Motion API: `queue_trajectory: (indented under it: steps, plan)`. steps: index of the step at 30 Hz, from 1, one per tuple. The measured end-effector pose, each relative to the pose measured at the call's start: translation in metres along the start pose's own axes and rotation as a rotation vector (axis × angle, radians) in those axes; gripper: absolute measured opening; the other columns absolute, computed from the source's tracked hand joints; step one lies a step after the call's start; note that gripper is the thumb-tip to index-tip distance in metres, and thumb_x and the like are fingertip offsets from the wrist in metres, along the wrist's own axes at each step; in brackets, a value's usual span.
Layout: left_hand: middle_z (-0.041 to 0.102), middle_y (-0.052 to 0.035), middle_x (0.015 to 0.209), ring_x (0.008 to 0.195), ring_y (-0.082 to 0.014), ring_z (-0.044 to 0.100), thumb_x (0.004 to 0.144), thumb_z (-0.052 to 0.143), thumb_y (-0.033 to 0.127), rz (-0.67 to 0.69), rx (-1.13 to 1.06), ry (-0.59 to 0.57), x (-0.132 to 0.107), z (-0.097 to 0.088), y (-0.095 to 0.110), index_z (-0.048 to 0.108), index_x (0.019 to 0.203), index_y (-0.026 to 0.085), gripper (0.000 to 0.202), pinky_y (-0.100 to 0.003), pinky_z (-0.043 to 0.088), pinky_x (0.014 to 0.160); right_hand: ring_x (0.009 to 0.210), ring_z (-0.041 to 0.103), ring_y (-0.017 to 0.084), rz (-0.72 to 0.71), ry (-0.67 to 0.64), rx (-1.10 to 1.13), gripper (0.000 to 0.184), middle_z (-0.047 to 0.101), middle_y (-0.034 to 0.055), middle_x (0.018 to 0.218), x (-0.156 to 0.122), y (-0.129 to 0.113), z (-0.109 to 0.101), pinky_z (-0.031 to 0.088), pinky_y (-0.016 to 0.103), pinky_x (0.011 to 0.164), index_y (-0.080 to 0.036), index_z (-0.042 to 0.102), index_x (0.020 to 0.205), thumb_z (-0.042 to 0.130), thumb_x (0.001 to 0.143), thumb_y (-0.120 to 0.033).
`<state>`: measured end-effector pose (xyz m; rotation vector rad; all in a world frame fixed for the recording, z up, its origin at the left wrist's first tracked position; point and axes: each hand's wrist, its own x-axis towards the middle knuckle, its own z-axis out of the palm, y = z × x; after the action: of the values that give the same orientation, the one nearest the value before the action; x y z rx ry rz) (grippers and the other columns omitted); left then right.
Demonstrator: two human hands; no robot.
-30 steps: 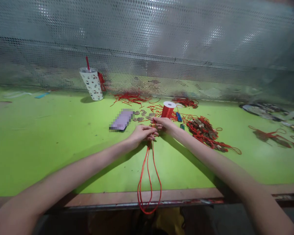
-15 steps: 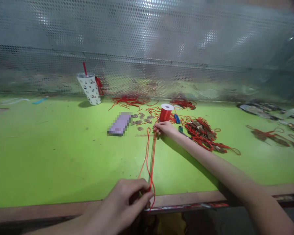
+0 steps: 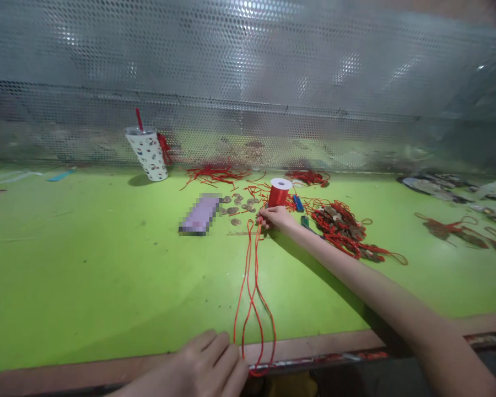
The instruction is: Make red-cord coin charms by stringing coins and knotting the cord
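Note:
My right hand [image 3: 273,216] reaches out over the table, thumb and fingers pinched on a red cord [image 3: 257,267] just in front of a red spool [image 3: 279,193] with a white top. From there the cord runs toward me in long, slack loops that cross and hang over the front edge. At the bottom, my left hand [image 3: 209,364] is closed beside these loops, its fingers curled under and the tips hidden. One strand passes behind its knuckles; whether the fingers hold cord is not visible. Loose coins [image 3: 235,221] lie left of the right hand.
A purple phone-like object [image 3: 201,215], pixelated, lies left of the coins. Farther back stands a white patterned cup [image 3: 149,154] with a straw. Coins knotted with red cord are heaped [image 3: 339,220] at right, near a green lighter [image 3: 305,221] and a blue one [image 3: 298,203]. Perforated metal mesh [image 3: 215,82] rises behind.
The cord between my hands has gone from taut to slack and spread into wide loops. My left hand has moved down and slightly left. My right hand keeps its pinch by the spool.

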<state>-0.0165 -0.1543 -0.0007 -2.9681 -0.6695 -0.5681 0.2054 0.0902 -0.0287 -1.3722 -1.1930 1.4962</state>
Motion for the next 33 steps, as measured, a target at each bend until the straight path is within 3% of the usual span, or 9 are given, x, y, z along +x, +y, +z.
queue_trajectory:
  steps: [3,5,9,12,16,19,26,30,33]
  plan:
    - [0.062,-0.0033,0.057,0.049,-0.0172,0.046,0.093,0.063,0.029,-0.091,-0.143,0.029,0.019,-0.006,-0.026,0.064,0.070,0.023,0.024,-0.034,0.028,0.047,0.041,0.052,0.005,-0.003,-0.019,0.016,0.028,0.068,0.0061,0.060,-0.002,-0.001,-0.001,0.045,0.014,0.040,-0.010,0.066,0.067,0.060,0.094,-0.005]
    - [0.060,-0.0025,0.057,0.049,-0.0157,0.045,0.094,0.059,0.030,-0.291,-0.285,0.055,0.038,-0.007,-0.052,0.063,0.069,0.024,0.026,-0.032,0.029,0.050,0.042,0.052,0.005,-0.005,-0.035,0.024,0.027,0.070,0.0066,0.063,-0.005,-0.002,-0.001,0.045,0.014,0.041,-0.010,0.066,0.068,0.062,0.094,-0.008]
    - [0.070,-0.0060,0.080,0.063,-0.0173,0.060,0.092,0.062,0.035,-0.683,-0.562,0.168,0.085,0.006,-0.109,0.069,0.091,0.021,0.016,-0.028,0.042,0.059,0.043,0.053,0.006,-0.004,-0.063,0.024,0.028,0.069,0.0063,0.061,-0.011,-0.003,0.000,0.044,0.016,0.041,-0.010,0.068,0.068,0.061,0.096,-0.010]
    - [0.067,-0.0049,0.066,0.050,-0.0166,0.058,0.092,0.065,0.040,-0.931,-0.867,0.182,0.116,0.024,-0.144,0.069,0.106,0.018,0.026,-0.027,0.042,0.050,0.042,0.052,0.007,-0.007,-0.070,0.024,0.028,0.066,0.0051,0.056,-0.013,-0.001,0.000,0.044,0.018,0.041,-0.011,0.068,0.067,0.063,0.094,-0.011]
    - [0.062,-0.0058,0.052,0.043,-0.0134,0.055,0.092,0.068,0.032,-1.096,-1.130,0.186,0.143,0.041,-0.171,0.072,0.085,0.013,0.020,-0.025,0.040,0.047,0.040,0.051,0.007,-0.044,-0.037,0.044,0.029,0.062,0.0020,0.052,-0.013,0.001,-0.001,0.042,0.018,0.041,-0.013,0.066,0.065,0.065,0.094,-0.014]
    - [0.062,-0.0054,0.053,0.041,-0.0106,0.051,0.091,0.071,0.028,-1.154,-1.161,0.214,0.153,0.043,-0.177,0.071,0.076,0.012,0.022,-0.023,0.037,0.046,0.041,0.051,0.006,-0.079,-0.008,0.064,0.030,0.063,0.0009,0.054,-0.017,0.001,0.000,0.042,0.017,0.041,-0.014,0.064,0.067,0.061,0.097,-0.014]
    - [0.059,-0.0029,0.047,0.042,-0.0078,0.046,0.088,0.071,0.019,-1.117,-1.248,0.176,0.167,0.048,-0.176,0.068,0.059,0.011,0.029,-0.021,0.034,0.045,0.038,0.051,0.007,-0.080,-0.039,0.045,0.036,0.063,0.0019,0.051,-0.031,-0.003,0.005,0.042,0.018,0.041,-0.012,0.067,0.066,0.051,0.098,-0.011]
    - [0.060,-0.0005,0.050,0.041,-0.0065,0.047,0.081,0.076,0.015,-1.129,-1.292,0.233,0.168,0.059,-0.180,0.069,0.065,0.011,0.018,-0.020,0.036,0.044,0.037,0.051,0.008,-0.074,-0.036,0.051,0.035,0.059,-0.0002,0.047,-0.037,-0.001,0.009,0.044,0.019,0.041,-0.013,0.065,0.065,0.052,0.097,-0.012]
    - [0.059,-0.0006,0.050,0.041,-0.0089,0.051,0.080,0.080,0.022,-1.110,-1.343,0.241,0.166,0.068,-0.182,0.069,0.069,0.012,0.018,-0.021,0.038,0.043,0.039,0.054,0.008,-0.072,-0.035,0.063,0.032,0.060,-0.0002,0.048,-0.042,0.002,0.012,0.046,0.018,0.042,-0.014,0.064,0.065,0.056,0.096,-0.014]
